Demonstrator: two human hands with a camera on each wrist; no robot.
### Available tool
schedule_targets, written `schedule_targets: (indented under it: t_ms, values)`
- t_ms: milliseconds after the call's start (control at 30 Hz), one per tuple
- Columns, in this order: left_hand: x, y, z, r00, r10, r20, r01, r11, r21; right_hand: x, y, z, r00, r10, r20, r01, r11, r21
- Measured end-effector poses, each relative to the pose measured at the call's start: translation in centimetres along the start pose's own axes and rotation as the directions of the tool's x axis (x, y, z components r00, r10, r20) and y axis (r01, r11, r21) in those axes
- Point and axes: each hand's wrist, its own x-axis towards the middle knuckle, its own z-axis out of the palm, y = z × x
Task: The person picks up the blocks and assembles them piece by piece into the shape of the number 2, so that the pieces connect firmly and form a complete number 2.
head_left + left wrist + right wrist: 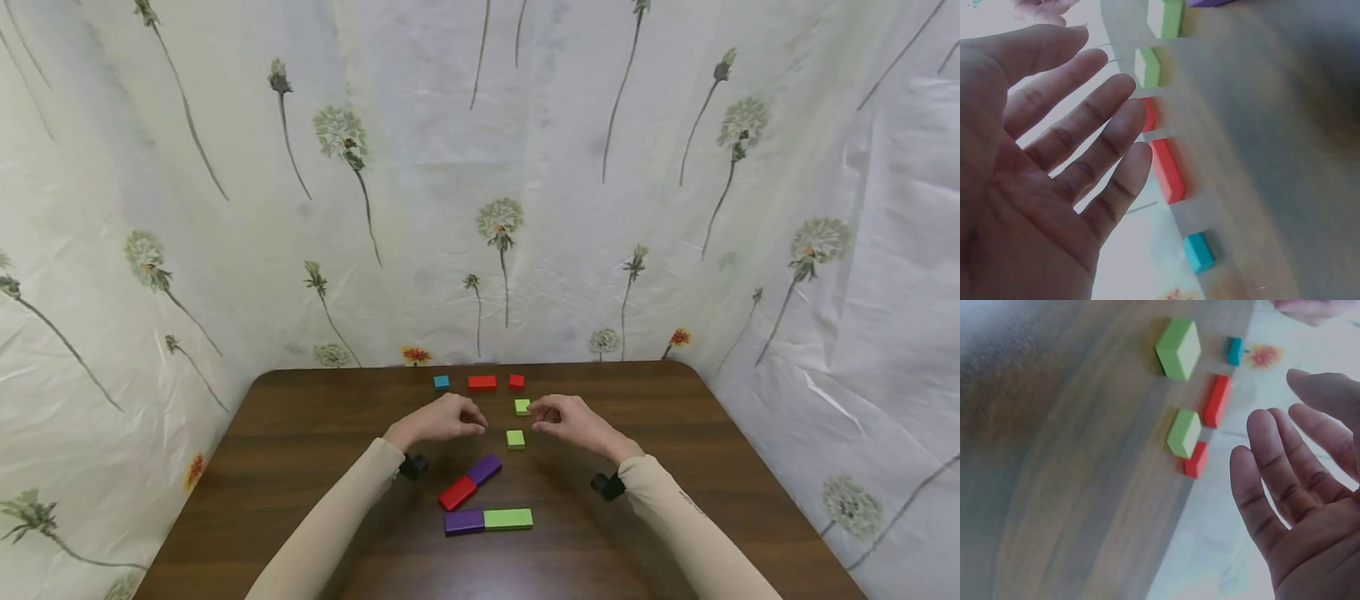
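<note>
In the head view my left hand (438, 419) hovers left of two small light-green blocks, the nearer one (515, 440) and the farther one (521, 407). My right hand (576, 425) hangs to their right, its fingertips overlapping the farther block's edge in that view. The right wrist view shows those fingers (1266, 444) apart from every block, with nothing held. Relaxed and slightly bent, the left fingers (1104, 137) also hold nothing. Closer to the person, a purple block (484, 469) meets a red block (457, 493) in a slanted line.
Below that line, a purple block (464, 522) abuts a long green block (508, 519). Along the table's far edge lie a blue block (441, 382), a longer red block (482, 382) and a small red block (517, 382). A flowered curtain (420, 250) surrounds the brown table (300, 442).
</note>
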Motion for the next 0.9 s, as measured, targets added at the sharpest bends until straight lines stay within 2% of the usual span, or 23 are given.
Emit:
schedule_targets:
  t_ms: [167, 333, 567, 900]
  values:
    - [0.7, 0.9, -1.0, 1.0, -0.022, -0.016, 0.022, 1.0, 0.005, 0.2, -0.2, -1.2, 1.0, 0.004, -0.029, -0.004, 1.0, -0.001]
    - [1.6, 1.3, -1.5, 1.0, -0.005, -0.016, 0.005, 1.0, -0.023, 0.2, 0.0, -2.0, 0.999, 0.0, -0.041, 0.0, 1.0, -0.004]
    - [2.5, 2.0, -1.8, 1.0, 0.009, -0.018, -0.008, 1.0, 0.009, 0.4, 0.3, -2.7, 0.997, 0.011, -0.081, -0.012, 1.0, -0.017]
    - [3.7, 1.5, -1.6, 1.0, -0.007, -0.022, 0.007, 1.0, -0.007, 0.3, 1.2, -2.9, 0.995, 0.043, -0.09, -0.042, 0.999, 0.009]
